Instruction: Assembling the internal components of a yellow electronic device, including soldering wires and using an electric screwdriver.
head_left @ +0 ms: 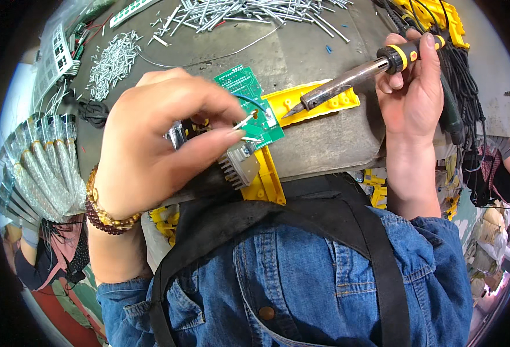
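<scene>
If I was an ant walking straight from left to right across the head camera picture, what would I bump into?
Bubble-wrapped packs → left hand → green circuit board → soldering iron tip → right hand → bundled black cables.

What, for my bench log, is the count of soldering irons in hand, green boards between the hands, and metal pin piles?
Soldering irons: 1, in the right hand
Green boards: 1, by the left hand
Pin piles: 2, one large, one small
Total: 4
</scene>
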Demonstrator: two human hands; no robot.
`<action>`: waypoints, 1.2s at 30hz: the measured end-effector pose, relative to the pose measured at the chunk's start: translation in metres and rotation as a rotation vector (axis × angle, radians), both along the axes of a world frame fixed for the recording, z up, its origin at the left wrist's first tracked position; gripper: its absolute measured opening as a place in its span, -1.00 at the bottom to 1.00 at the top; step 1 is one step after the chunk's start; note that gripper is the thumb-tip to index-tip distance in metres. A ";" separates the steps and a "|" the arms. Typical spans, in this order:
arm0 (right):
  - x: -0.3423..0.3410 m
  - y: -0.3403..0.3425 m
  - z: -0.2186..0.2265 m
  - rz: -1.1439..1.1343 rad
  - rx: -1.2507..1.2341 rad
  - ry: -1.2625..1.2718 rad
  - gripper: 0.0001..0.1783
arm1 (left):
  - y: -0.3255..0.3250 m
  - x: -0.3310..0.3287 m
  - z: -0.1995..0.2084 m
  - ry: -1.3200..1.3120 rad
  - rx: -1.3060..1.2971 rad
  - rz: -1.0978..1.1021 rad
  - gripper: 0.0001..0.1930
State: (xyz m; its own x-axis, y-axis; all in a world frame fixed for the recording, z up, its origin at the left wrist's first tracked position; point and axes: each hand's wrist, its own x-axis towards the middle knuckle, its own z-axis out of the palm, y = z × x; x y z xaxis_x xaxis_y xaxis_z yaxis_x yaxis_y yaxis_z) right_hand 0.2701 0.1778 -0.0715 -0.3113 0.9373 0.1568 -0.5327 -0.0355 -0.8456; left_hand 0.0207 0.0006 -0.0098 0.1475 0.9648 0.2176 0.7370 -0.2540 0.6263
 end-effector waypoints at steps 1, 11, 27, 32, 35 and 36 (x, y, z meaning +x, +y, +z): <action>0.000 0.000 -0.001 0.011 0.009 0.007 -0.68 | 0.004 0.003 -0.001 0.057 0.033 0.003 -0.86; -0.006 -0.009 0.002 0.040 0.094 -0.069 -0.66 | 0.022 0.009 0.006 0.228 -0.063 -0.087 -0.88; -0.014 -0.007 0.000 0.026 -0.034 -0.154 -0.69 | 0.026 0.016 0.008 0.319 -0.038 -0.068 -0.84; -0.015 -0.006 0.001 0.012 -0.042 -0.171 -0.68 | 0.026 0.016 0.007 0.319 -0.015 -0.072 -0.83; -0.013 -0.005 0.000 0.054 -0.065 -0.130 -0.68 | 0.026 0.015 0.006 0.293 -0.004 -0.074 -0.83; -0.013 -0.005 0.000 0.052 -0.056 -0.138 -0.68 | 0.026 0.015 0.006 0.292 -0.003 -0.072 -0.83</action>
